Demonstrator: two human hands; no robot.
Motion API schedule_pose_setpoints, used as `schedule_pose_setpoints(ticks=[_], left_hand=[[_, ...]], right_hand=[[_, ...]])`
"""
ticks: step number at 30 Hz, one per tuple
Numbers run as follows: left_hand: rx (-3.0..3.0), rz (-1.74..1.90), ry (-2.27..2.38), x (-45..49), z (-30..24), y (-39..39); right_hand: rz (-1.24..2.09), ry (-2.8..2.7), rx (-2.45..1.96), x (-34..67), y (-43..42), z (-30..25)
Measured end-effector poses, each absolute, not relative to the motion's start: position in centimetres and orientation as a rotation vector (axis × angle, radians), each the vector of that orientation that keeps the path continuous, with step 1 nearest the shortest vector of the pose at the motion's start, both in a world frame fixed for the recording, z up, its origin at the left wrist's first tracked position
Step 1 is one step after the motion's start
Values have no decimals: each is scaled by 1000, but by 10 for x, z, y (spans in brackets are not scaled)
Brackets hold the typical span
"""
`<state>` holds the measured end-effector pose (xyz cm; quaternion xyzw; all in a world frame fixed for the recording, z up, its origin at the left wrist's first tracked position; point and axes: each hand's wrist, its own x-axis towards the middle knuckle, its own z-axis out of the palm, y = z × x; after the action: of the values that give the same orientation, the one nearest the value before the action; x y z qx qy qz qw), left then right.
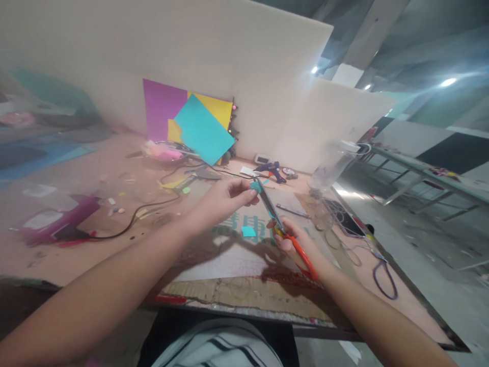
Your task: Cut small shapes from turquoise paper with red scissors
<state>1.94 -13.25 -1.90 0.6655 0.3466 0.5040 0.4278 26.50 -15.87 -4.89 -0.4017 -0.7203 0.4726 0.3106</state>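
Note:
My left hand (225, 200) pinches a small teal paper piece (255, 187) between thumb and fingers, above the cardboard sheet (229, 262) on the table. My right hand (294, 239) grips orange-handled scissors (284, 224); their grey blades point up and left and meet the teal piece. Another small teal scrap (248, 231) lies on the cardboard just below the hands.
Purple, yellow and teal paper sheets (198, 127) lean on the white back wall. A blue glue gun (272, 169), a clear plastic jar (328, 165), a purple device (57, 221) with a black cable, and loose scraps lie around. The table's right edge drops to the floor.

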Motion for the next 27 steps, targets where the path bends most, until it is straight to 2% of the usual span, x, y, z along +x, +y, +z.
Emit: schedule_pose_setpoints(ticks=[27], left_hand=[[1689, 1306, 913, 14, -19, -129]], right_hand=[[1211, -1943, -1159, 265, -160, -46]])
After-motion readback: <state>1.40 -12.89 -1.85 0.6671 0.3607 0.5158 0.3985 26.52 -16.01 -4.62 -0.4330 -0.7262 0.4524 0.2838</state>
